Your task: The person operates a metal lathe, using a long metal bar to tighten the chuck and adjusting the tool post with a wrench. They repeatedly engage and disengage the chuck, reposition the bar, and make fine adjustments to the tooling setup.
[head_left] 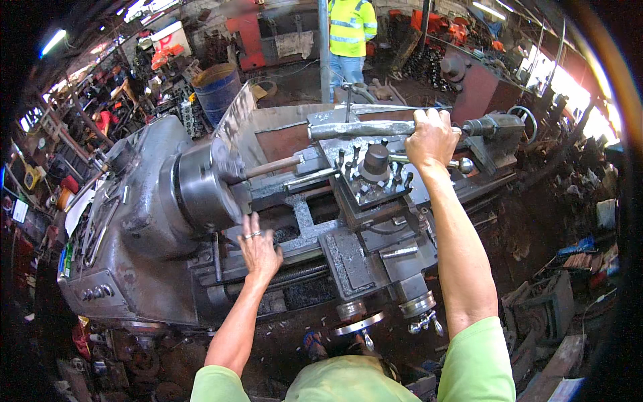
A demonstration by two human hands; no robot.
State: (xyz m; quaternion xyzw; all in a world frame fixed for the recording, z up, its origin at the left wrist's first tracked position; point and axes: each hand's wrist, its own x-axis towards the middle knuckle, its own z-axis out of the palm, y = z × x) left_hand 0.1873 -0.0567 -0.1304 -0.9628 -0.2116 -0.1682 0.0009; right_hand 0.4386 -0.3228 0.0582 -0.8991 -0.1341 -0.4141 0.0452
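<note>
A large metal lathe fills the middle of the view. My left hand (pixel 260 251) is open with fingers spread, its fingertips at the lower edge of the lathe chuck (pixel 204 184); whether they touch it I cannot tell. The chuck's jaws look smeared, and a rod (pixel 271 166) runs out from them toward the tool post (pixel 376 162). My right hand (pixel 432 137) is closed around a thick metal bar (pixel 365 129), which lies level above the tool post. Its right end is near the tailstock (pixel 495 127).
Handwheels (pixel 358 325) stick out at the lathe's near side. Wrenches (pixel 100 231) lie on the headstock. Behind stand a blue drum (pixel 218 94), a post (pixel 324 53) and a person in a yellow safety jacket (pixel 351 30). Metal parts and scrap crowd both sides.
</note>
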